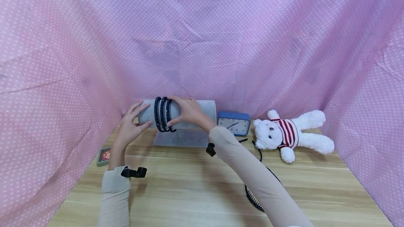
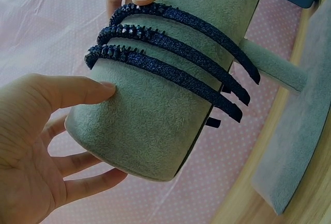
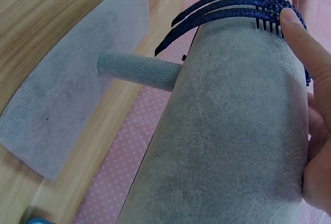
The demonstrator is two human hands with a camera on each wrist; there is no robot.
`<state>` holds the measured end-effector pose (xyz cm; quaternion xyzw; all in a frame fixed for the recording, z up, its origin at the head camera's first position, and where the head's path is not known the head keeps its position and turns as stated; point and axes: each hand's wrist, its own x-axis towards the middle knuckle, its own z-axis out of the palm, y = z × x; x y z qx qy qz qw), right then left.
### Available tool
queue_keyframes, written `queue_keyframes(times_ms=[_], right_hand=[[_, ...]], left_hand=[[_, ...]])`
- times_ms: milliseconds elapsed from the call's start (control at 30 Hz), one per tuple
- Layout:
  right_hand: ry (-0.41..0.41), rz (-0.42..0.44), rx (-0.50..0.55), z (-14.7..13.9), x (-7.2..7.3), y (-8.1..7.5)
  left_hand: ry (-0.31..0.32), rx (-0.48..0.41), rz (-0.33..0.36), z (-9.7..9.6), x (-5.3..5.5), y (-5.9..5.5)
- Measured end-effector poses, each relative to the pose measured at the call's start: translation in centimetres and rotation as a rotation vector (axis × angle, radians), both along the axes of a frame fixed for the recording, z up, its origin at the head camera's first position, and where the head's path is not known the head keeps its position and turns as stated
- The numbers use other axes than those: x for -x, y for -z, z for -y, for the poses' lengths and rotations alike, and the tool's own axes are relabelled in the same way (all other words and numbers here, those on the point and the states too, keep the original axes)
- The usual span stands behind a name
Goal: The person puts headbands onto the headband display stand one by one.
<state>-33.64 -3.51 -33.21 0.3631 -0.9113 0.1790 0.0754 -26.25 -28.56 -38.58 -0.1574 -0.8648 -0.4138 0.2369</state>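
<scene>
A grey velvety roll stand (image 1: pixel 205 108) carries three dark blue beaded headbands (image 2: pixel 181 50) with comb teeth, side by side near its left end. My right hand (image 1: pixel 190 111) spans the rightmost headband (image 3: pixel 227 14), thumb on its beaded part, other fingers reaching over the roll and partly hidden. At the roll's left end is my left hand (image 1: pixel 127 125), fingers spread. Its thumb (image 2: pixel 98 90) touches the grey surface beside the leftmost headband, while the other fingers extend past the end, partly behind it. The stand's flat base (image 1: pixel 183 138) rests on the wooden table.
Right of the stand stands a blue clock (image 1: pixel 234 123). A white teddy bear (image 1: pixel 288 132) in a striped top lies farther right. Another black headband (image 1: pixel 252 199) lies partly under my right forearm. A small framed item (image 1: pixel 103 156) sits left; pink dotted cloth (image 1: pixel 202 62) surrounds the table.
</scene>
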Motion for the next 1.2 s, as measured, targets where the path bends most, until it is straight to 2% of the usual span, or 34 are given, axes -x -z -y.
queue_keyframes(times_ms=[367,700,900,1067,1200], right_hand=[[-0.053,-0.012,0.062,-0.7,0.1,0.2],[-0.133,0.025,0.132,-1.8,-0.9,0.4],[-0.215,0.023,0.176,-4.5,-2.1,0.2],[-0.215,0.008,0.147,-7.5,-3.3,0.3],[-0.226,-0.037,0.155,-10.2,-4.0,0.7]], left_hand=[[0.015,-0.009,0.008,-0.1,0.0,0.0],[0.002,0.005,-0.004,-0.1,0.2,-0.1],[0.021,-0.038,-0.028,-0.2,0.3,-0.1],[0.02,-0.049,-0.048,-0.3,0.2,-0.2],[0.038,-0.052,-0.061,-0.3,0.3,-0.3]])
